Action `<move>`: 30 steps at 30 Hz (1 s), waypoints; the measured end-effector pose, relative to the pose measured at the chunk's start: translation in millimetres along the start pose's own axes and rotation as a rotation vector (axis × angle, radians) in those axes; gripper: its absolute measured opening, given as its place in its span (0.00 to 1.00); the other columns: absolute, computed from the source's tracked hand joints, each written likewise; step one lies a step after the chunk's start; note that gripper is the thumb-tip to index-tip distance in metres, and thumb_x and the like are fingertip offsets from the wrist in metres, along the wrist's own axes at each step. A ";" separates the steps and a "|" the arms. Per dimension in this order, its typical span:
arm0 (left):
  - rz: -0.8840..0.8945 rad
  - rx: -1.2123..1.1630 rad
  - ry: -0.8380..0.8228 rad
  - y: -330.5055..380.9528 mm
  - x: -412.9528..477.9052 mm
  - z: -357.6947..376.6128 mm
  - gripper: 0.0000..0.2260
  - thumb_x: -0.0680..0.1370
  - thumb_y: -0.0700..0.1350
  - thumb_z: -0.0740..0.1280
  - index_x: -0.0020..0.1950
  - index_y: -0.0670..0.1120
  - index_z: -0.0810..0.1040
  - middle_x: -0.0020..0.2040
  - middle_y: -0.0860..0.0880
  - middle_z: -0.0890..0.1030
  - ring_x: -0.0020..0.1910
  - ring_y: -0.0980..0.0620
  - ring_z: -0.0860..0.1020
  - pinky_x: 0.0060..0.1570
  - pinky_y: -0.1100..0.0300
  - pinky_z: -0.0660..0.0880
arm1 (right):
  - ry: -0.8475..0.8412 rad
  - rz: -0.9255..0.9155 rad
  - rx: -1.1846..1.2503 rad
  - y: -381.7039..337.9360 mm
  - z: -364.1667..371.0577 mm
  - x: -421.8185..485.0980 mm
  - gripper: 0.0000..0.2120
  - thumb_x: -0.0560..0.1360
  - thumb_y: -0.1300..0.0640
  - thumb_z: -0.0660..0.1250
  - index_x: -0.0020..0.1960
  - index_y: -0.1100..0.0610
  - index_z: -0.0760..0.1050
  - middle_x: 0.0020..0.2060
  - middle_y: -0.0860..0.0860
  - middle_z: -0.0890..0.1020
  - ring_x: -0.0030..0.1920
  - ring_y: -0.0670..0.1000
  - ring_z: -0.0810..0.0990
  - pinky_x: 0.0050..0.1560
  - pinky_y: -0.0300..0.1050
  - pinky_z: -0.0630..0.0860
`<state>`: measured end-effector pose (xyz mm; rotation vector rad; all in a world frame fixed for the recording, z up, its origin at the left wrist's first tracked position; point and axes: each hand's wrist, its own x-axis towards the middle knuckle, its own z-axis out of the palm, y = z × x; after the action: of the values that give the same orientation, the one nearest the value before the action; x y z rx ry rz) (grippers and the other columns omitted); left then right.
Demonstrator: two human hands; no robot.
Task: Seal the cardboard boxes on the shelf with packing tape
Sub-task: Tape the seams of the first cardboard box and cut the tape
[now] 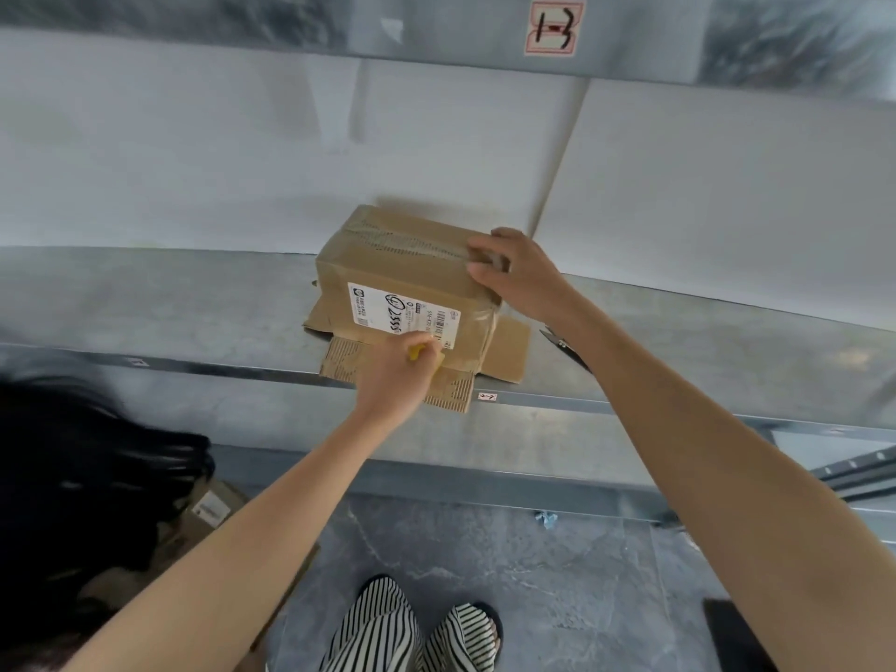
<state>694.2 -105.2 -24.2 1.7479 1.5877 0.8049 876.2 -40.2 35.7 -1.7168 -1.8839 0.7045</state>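
reading sign (pixel 555 26) on the upper beam: red border, black handwriting looking like "1-3". reading white label (pixel 402 312) on the near face of the cardboard box (pixel 402 254): barcode, small print too fine to read, black marker digits looking like "25557" beside a circled mark. noting a small red-and-white tag (pixel 486 396) on the shelf edge, writing illegible.

locating the cardboard box lying on the metal shelf (pixel 194 308), near the front edge, on top of a flattened cardboard piece (pixel 506 351) sticking out past the shelf lip. seeing tape already running along the top seam and down the right end.

recording left grip (pixel 397 375): fingers curled tight, pinching a small yellow object (pixel 416 352) against the lower edge of the label; object mostly hidden by the fingers, kind unclear.

recording right grip (pixel 519 274): fingers curled over the top right end of the box, thumb on the near face, clamping that corner; grey patch between thumb and fingers too blurred to identify.

noting a dark object (pixel 565 349) on the shelf just right of the box, partly covered by the right forearm. noting another box (pixel 213 506) on the floor at lower left, half hidden behind dark hair.
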 end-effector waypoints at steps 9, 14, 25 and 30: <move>0.022 0.181 0.066 -22.2 -1.6 -43.7 0.12 0.80 0.48 0.58 0.58 0.50 0.79 0.50 0.51 0.82 0.48 0.50 0.78 0.45 0.57 0.72 | -0.011 0.104 -0.191 -1.8 2.5 -4.8 0.22 0.76 0.40 0.60 0.69 0.38 0.65 0.68 0.47 0.69 0.69 0.55 0.59 0.64 0.56 0.56; -0.020 0.203 -0.009 -25.7 8.0 -65.6 0.24 0.75 0.41 0.60 0.71 0.52 0.60 0.55 0.50 0.75 0.47 0.50 0.73 0.43 0.54 0.68 | -0.020 0.147 -0.299 -8.2 5.9 -7.2 0.24 0.76 0.36 0.56 0.70 0.38 0.63 0.55 0.51 0.74 0.62 0.58 0.64 0.57 0.55 0.60; 0.048 0.645 0.105 -96.2 52.6 -103.8 0.24 0.77 0.35 0.60 0.73 0.42 0.63 0.55 0.39 0.79 0.54 0.39 0.77 0.53 0.47 0.70 | 0.051 0.265 -0.444 -24.6 22.4 -22.7 0.26 0.75 0.33 0.53 0.70 0.40 0.62 0.59 0.56 0.71 0.62 0.60 0.63 0.56 0.56 0.60; 0.043 0.723 -0.027 -128.5 68.5 -102.4 0.26 0.77 0.35 0.62 0.75 0.41 0.62 0.62 0.37 0.76 0.61 0.38 0.73 0.58 0.46 0.68 | 0.059 0.311 -0.463 -27.4 27.3 -26.5 0.28 0.74 0.31 0.52 0.70 0.40 0.61 0.61 0.57 0.71 0.64 0.61 0.63 0.59 0.58 0.60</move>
<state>541.1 -22.6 -61.8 2.2654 1.9762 0.2129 840.1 -69.9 33.3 -2.3252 -1.8589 0.3297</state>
